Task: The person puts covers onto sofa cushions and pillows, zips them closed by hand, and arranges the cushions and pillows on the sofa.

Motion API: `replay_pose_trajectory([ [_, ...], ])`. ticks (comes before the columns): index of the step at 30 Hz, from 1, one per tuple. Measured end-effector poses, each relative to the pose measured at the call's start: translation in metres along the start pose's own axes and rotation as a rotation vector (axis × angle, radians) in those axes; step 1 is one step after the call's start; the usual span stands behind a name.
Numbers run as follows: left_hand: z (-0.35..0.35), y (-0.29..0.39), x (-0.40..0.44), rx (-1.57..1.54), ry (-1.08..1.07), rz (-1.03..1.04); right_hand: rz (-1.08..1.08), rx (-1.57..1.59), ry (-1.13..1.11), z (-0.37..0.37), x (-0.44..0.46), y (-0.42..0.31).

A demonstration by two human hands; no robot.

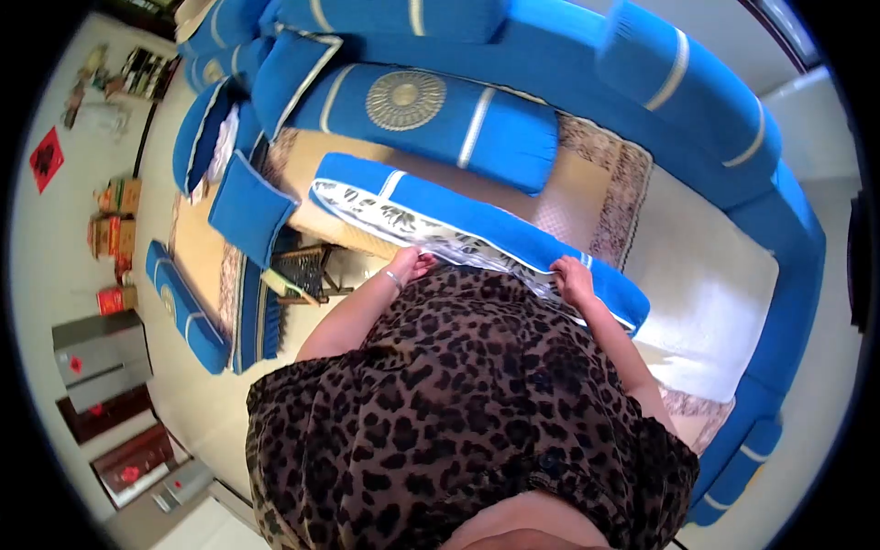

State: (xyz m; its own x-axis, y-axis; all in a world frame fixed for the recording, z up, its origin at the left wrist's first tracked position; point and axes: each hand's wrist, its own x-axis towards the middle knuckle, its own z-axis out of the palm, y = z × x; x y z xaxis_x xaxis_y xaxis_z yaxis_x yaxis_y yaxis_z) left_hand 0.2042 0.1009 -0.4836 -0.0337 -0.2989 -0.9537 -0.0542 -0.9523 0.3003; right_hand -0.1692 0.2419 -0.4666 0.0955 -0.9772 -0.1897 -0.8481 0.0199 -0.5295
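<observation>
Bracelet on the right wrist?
No, the bracelet is on the left wrist, just below the left hand, while the right wrist looks bare.

2 hands (pixel 419 264) (pixel 574 280) (1 braceleted), 1 held cushion (pixel 477 210)

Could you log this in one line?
left hand: at cushion edge | right hand: gripping cushion edge | cushion: blue, white-banded
</observation>
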Motion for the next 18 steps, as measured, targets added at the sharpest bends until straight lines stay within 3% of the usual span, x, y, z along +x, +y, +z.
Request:
replay_pose_trajectory([
  [4, -0.010, 0.017, 0.011, 0.105, -0.109, 0.136, 0.087, -0.128, -0.009, 0.017, 0.015, -0.007],
  [8, -0.029, 0.046, 0.019, 0.078, -0.057, 0.394, 0.159, -0.189, -0.035, 0.016, 0.031, -0.025],
  [10, -0.052, 0.042, 0.064, 0.033, 0.070, 0.747, 0.216, -0.199, -0.060, 0.013, 0.024, -0.030],
  [12, -0.090, 0.061, 0.066, 0.338, 0.433, 0.944, 0.257, -0.205, -0.077, 0.013, 0.024, -0.031],
  [14, -0.130, 0.082, 0.058, 0.475, 0.632, 0.946, 0.299, -0.235, -0.123, 0.011, 0.024, -0.037],
  [18, -0.188, 0.117, 0.054, 0.420, 0.872, 0.921, 0.421, -0.287, -0.216, 0.012, 0.032, -0.045],
])
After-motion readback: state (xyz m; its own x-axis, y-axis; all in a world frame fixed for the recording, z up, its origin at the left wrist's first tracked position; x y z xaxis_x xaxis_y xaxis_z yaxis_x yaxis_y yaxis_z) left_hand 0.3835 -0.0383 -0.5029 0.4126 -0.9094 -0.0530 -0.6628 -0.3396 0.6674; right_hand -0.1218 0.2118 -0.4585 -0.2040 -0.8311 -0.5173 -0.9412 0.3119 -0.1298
